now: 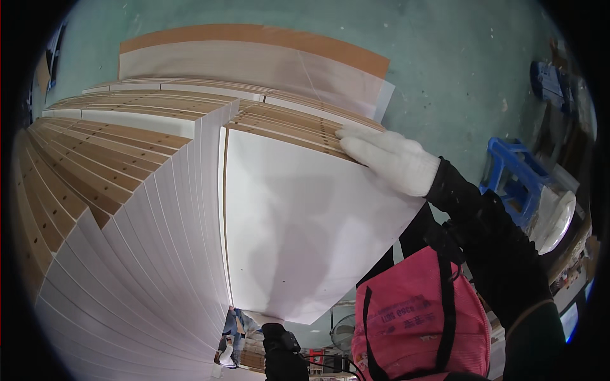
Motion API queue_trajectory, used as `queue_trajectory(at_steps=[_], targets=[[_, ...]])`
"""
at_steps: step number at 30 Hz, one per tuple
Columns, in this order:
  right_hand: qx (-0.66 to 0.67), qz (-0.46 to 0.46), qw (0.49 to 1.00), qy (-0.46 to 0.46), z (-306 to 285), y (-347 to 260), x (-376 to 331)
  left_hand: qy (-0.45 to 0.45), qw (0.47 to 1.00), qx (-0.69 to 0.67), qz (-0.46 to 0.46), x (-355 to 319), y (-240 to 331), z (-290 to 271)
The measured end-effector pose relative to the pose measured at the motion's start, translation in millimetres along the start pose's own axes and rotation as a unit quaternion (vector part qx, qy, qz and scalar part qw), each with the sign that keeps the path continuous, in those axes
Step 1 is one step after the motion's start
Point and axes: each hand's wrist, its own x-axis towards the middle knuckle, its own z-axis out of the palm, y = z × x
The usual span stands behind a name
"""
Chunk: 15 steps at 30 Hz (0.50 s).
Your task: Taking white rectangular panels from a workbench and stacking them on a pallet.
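Note:
A large white panel (305, 209) stands at the front of several similar boards, its broad face toward me. My right hand (391, 159), in a white knit glove, lies on the upper right corner, its fingers stretched flat across the brown drilled edges (292, 130). Its thumb cannot be made out. At the panel's bottom corner, my left hand (262, 318) shows only as a pale sliver above a dark cuff. Its fingers are hidden. To the left, many white boards (152, 254) with drilled brown edges stand fanned close together.
A white sheet with a brown border (254, 38) lies beyond the boards on the green floor (438, 70). Blue plastic stools (518, 181) stand at the right. A pink apron or bag with black straps (419, 317) hangs close to me. A fan (343, 331) is below.

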Motion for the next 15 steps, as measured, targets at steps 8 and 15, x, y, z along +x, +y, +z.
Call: queue_trajectory(at_steps=[8, 15], targets=[[-0.007, 0.136, 0.99, -0.034, -3.9, -14.5, 2.6, 0.003, 0.999, -0.031, -0.031, -8.6, -3.3, 18.9], [-0.038, 0.105, 0.994, -0.019, 5.5, -5.1, -4.5, 0.009, 0.999, -0.027, -0.043, 5.6, -9.1, -7.6]])
